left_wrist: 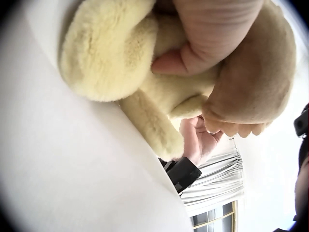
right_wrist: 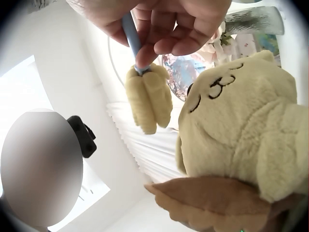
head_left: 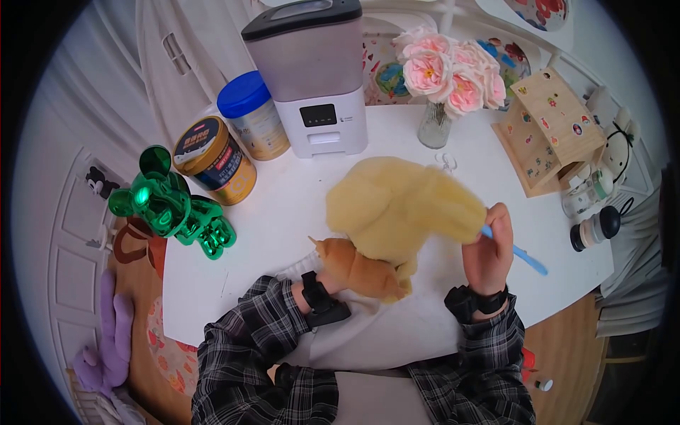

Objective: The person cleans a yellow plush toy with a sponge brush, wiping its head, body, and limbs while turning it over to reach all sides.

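A pale yellow plush toy [head_left: 375,198] with a stitched face [right_wrist: 222,87] is held over the white table in front of me. A brown, scallop-edged plush piece [head_left: 358,268] lies against it. My left hand [left_wrist: 212,34] grips the toy's body, its thumb pressed into the plush; the brown piece hides most of this hand in the head view. My right hand [head_left: 490,249] pinches the blue handle [head_left: 530,260] of a duster. The duster's fluffy yellow head [right_wrist: 148,99] is beside the toy's face, and overlaps the toy in the head view.
A shiny green bear figure [head_left: 170,205], two cans [head_left: 225,166] and a white-and-grey dispenser [head_left: 322,120] stand at the left and back. Pink flowers in a glass vase [head_left: 433,127], a wooden house [head_left: 556,120] and a black-capped jar [head_left: 595,228] are on the right.
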